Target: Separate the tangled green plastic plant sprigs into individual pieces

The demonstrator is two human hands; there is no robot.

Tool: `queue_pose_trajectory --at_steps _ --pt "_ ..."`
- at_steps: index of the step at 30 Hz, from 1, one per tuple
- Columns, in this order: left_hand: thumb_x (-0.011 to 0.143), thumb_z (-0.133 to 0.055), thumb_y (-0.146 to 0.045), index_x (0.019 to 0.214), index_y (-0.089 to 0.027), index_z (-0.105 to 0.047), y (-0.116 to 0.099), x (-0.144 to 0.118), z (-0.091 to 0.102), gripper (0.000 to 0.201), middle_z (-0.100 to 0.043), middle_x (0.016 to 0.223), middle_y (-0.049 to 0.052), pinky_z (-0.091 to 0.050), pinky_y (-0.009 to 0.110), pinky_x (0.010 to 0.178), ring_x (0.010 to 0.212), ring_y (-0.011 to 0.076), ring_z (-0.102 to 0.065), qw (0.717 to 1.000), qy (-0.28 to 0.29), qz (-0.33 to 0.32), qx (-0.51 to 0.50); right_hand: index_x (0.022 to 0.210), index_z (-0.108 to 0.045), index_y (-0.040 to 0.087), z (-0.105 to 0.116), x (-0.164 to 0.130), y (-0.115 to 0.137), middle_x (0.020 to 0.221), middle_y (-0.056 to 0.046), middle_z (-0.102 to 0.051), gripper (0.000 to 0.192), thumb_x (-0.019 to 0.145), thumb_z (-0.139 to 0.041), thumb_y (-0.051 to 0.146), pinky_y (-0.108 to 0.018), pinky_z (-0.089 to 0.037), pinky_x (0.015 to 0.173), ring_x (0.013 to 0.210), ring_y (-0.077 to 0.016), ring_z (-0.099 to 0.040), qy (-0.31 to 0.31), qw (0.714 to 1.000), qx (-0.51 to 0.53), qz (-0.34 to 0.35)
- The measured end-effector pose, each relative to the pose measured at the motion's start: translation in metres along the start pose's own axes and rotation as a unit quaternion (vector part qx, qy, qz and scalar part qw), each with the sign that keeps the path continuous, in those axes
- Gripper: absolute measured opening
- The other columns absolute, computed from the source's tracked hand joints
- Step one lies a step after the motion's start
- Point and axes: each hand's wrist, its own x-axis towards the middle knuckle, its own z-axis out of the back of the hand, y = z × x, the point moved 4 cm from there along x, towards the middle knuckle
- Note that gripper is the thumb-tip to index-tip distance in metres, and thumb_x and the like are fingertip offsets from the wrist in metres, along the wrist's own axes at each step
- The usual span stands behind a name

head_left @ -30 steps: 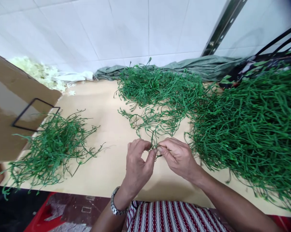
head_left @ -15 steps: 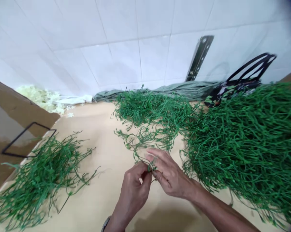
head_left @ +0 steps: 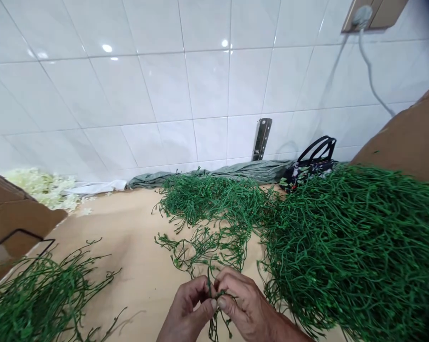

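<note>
Head view, at my remote screen: the left hand point(head_left: 191, 311) and the right hand point(head_left: 246, 306) meet at the lower centre of the frame. Left grip narrow, thumb against bent forefinger; right grip likewise narrow, thumb against fingers. I read both as pinching one small bundle of green stems point(head_left: 214, 327), with one strand standing up between the hands and several ends hanging below; exact finger contact partly hidden.

Just above the hands, loose strands point(head_left: 203, 244) lie on the tan worktop point(head_left: 136, 247). Behind them, at frame centre, a middle heap point(head_left: 207, 197) adjoins a large heap point(head_left: 357, 256) filling the lower right. A third, left heap point(head_left: 40, 299) occupies the lower left, near a black wire frame point(head_left: 20, 231).

Along the tiled wall point(head_left: 207, 85) I note pale flowers point(head_left: 41, 187) at left, a crumpled grey-green cloth point(head_left: 271, 171), and a black floral handbag point(head_left: 305, 173) right of centre.
</note>
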Motion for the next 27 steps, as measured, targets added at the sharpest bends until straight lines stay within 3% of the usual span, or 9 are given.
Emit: queue_pose_trajectory --at_steps 3,7,11,16,27 --pt "0.073 -0.057 -0.037 0.061 -0.015 -0.042 -0.013 0.011 -0.002 0.029 -0.036 0.060 -0.003 -0.029 0.022 0.056 0.060 0.0101 -0.033 0.998 0.034 -0.039 0.019 0.074 -0.046 0.018 0.003 0.005 -0.008 0.066 0.000 -0.049 0.029 0.088 -0.035 0.040 -0.022 -0.036 0.057 0.062 -0.0114 -0.046 0.006 0.996 0.029 -0.081" --pt "0.076 -0.052 -0.030 0.063 -0.015 -0.041 -0.027 0.027 -0.001 0.022 -0.035 0.061 -0.003 -0.028 0.023 0.056 0.061 0.0106 -0.033 0.993 0.025 -0.078 0.084 0.074 -0.044 0.018 0.015 0.015 -0.015 0.058 0.005 -0.038 0.020 0.087 -0.039 0.032 -0.021 -0.030 0.051 0.054 -0.0093 -0.037 0.009 0.989 0.013 -0.147" --pt "0.075 -0.052 -0.031 0.061 -0.016 -0.038 -0.032 0.035 -0.005 0.025 -0.029 0.057 -0.005 -0.023 0.022 0.050 0.055 0.0088 -0.027 0.990 0.031 -0.092 0.102 0.077 -0.047 0.017 0.027 0.021 -0.013 0.072 0.000 -0.048 0.013 0.085 -0.039 0.025 -0.023 -0.035 0.062 0.068 -0.0119 -0.045 -0.010 0.990 -0.027 -0.135" --pt "0.073 -0.055 -0.029 0.058 -0.015 -0.040 -0.033 0.033 -0.007 0.026 -0.034 0.057 -0.004 -0.025 0.022 0.052 0.056 0.0085 -0.030 0.989 0.050 -0.114 0.082 0.080 -0.050 0.017 0.031 0.019 -0.011 0.072 0.000 -0.052 0.009 0.084 -0.044 0.022 -0.022 -0.037 0.062 0.067 -0.0115 -0.047 0.014 0.989 -0.017 -0.145" --pt "0.072 -0.062 -0.028 0.060 -0.014 -0.047 -0.033 0.025 -0.005 0.024 -0.036 0.055 -0.005 -0.024 0.021 0.051 0.054 0.0072 -0.030 0.992 0.079 -0.095 -0.029 0.083 -0.051 0.016 0.035 0.022 0.010 0.068 0.001 -0.050 0.008 0.085 -0.044 0.015 -0.021 -0.035 0.056 0.062 -0.0101 -0.045 0.027 0.998 -0.043 -0.030"
